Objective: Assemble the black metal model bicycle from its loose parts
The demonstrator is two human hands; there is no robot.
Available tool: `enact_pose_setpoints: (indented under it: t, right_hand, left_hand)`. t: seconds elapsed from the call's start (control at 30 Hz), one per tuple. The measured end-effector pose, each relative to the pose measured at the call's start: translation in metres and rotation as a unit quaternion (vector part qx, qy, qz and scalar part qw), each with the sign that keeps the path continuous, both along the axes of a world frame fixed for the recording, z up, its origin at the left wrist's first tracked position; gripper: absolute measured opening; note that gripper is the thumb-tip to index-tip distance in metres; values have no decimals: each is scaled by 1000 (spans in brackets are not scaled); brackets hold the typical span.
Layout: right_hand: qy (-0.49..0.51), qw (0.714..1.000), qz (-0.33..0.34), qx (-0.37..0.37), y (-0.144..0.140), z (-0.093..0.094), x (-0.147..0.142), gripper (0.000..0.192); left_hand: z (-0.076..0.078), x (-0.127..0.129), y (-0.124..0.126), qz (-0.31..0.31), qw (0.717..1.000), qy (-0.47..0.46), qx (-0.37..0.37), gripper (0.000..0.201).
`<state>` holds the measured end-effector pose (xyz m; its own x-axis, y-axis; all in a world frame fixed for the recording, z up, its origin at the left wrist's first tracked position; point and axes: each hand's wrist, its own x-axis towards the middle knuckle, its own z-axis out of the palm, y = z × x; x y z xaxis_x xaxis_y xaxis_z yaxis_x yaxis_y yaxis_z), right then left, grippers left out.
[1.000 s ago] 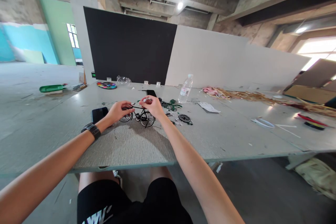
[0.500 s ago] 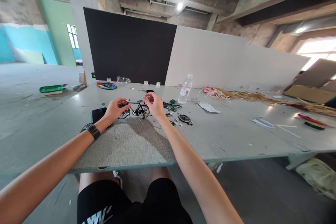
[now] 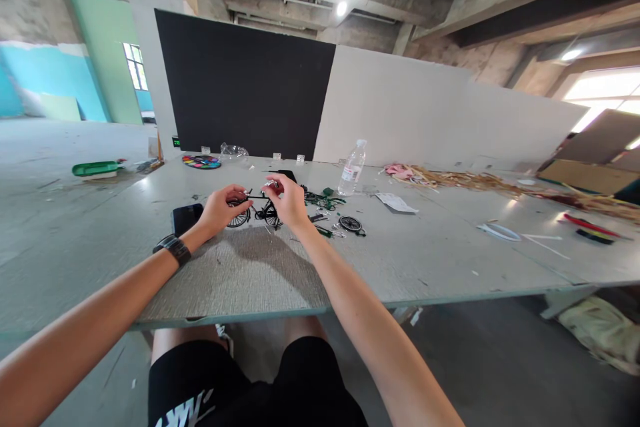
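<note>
Left of the water bottle [image 3: 353,167], your left hand [image 3: 219,209] grips the model bicycle [image 3: 253,211]; your right hand [image 3: 287,200] pinches its handlebar end.

Legible markings. White block letters, partly cut off by the lower edge and reading roughly "WW", on the black shorts [image 3: 250,393]. Label on the water bottle [image 3: 353,172]: too small to read. Green digits on a small display [image 3: 176,142] by the black board: illegible.

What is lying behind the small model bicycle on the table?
Behind the model bicycle a flat black object lies on the table; the right hand hides part of it, so what it is stays unclear.
</note>
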<state>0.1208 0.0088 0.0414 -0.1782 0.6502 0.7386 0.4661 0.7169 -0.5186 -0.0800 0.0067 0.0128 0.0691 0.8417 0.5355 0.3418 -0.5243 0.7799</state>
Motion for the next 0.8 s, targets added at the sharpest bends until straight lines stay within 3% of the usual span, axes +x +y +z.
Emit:
enact_pose_setpoints:
  t: [0.3,0.8]
  right_hand:
    - [-38,998,32,50,-6,-2,-8,20]
    - [-44,996,36,63,-10,-3,-14,28]
  left_hand:
    - [-3,1,2,-12,1000,-4,3,41]
    - [-3,2,2,-10,1000,10,16,38]
